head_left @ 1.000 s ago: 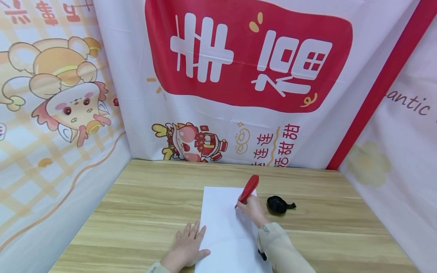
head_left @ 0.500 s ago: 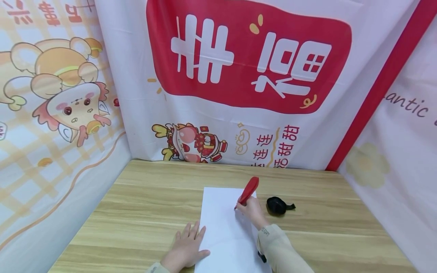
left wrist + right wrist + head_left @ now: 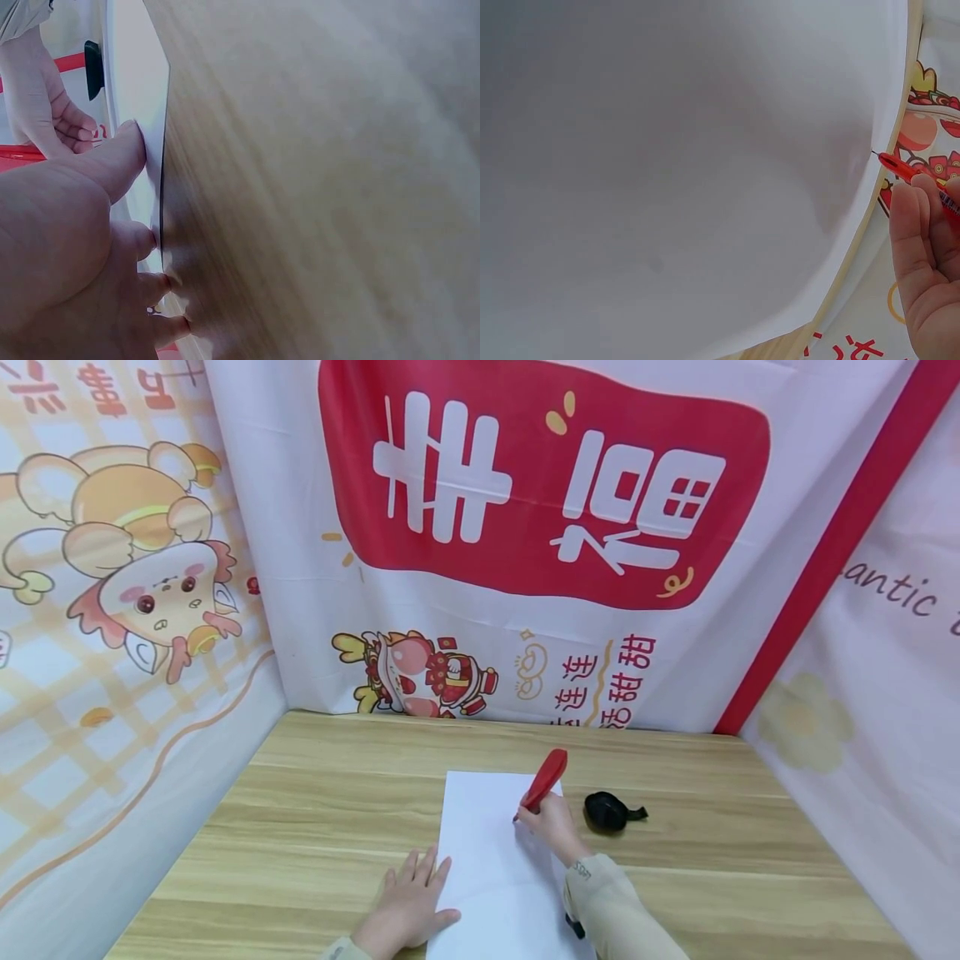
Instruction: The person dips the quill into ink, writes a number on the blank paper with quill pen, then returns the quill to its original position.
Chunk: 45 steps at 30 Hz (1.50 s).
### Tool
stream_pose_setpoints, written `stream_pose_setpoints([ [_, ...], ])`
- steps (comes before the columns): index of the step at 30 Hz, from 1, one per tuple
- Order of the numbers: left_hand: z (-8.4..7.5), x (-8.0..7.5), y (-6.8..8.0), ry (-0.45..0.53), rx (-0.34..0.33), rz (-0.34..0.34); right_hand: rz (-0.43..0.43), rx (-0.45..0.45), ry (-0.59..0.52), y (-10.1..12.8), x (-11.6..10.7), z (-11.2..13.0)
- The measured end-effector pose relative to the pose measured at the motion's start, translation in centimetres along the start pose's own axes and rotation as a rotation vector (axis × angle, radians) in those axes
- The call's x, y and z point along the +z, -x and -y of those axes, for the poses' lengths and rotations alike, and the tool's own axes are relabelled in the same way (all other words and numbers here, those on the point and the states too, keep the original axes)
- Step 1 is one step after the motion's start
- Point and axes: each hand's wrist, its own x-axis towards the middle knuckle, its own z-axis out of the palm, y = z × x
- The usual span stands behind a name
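A white sheet of paper [image 3: 498, 885] lies lengthwise on the table in the head view. My right hand [image 3: 553, 822] pinches a red pen [image 3: 546, 778] with a broad, flattened upper end. The pen's thin tip [image 3: 874, 153] points down at the paper's upper part, right at its surface in the right wrist view. My left hand [image 3: 408, 897] rests with fingers spread at the paper's left edge, the thumb over the sheet. In the left wrist view, the left thumb [image 3: 124, 157] presses on the paper and the other fingertips reach its border.
A rounded black object with a short tail [image 3: 609, 812] sits on the wooden table [image 3: 720, 827], right of the paper. A small black piece [image 3: 574, 927] shows beside the right sleeve. Printed cloth [image 3: 540, 643] hangs along the table's back and both sides.
The pen tip and right hand have shifted very slightly down and left in the head view. My left hand stays in place on the paper's edge.
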Motion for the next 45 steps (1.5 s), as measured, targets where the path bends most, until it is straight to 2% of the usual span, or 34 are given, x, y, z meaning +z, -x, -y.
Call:
stream_pose_setpoints([
  [13, -0.1, -0.1, 0.0, 0.007, 0.002, -0.010, 0.018, 0.015, -0.006, 0.3, 0.0, 0.1],
  [22, 0.1, 0.0, 0.0, 0.038, 0.006, -0.007, 0.018, -0.010, -0.019, 0.5, 0.1, -0.1],
  [32, 0.0, -0.1, -0.1, 0.027, 0.001, -0.009, 0.000, -0.064, -0.004, 1.0, 0.1, 0.0],
  [45, -0.1, -0.1, 0.1, 0.012, 0.015, -0.030, 0.034, -0.003, -0.012, 1.4, 0.1, 0.2],
])
